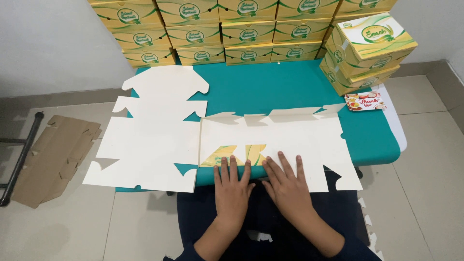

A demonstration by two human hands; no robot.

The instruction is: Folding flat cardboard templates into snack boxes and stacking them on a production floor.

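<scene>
A flat white die-cut box blank [299, 137] lies across the near part of the teal table [270, 87], with part of its near side folded over so the yellow and green printed face [237, 153] shows. My left hand [233, 186] presses flat on the blank's near edge, fingers spread. Beside it, my right hand [288, 183] also lies flat on that edge. A second unfolded white blank [150, 140] rests to the left, overhanging the table's left end.
Stacks of folded yellow-green boxes [222, 34] line the table's far edge, with more stacked at the right [367, 48]. A small printed card [365, 101] lies near them. Brown cardboard [55, 154] and a black metal bar [19, 159] are on the floor at left.
</scene>
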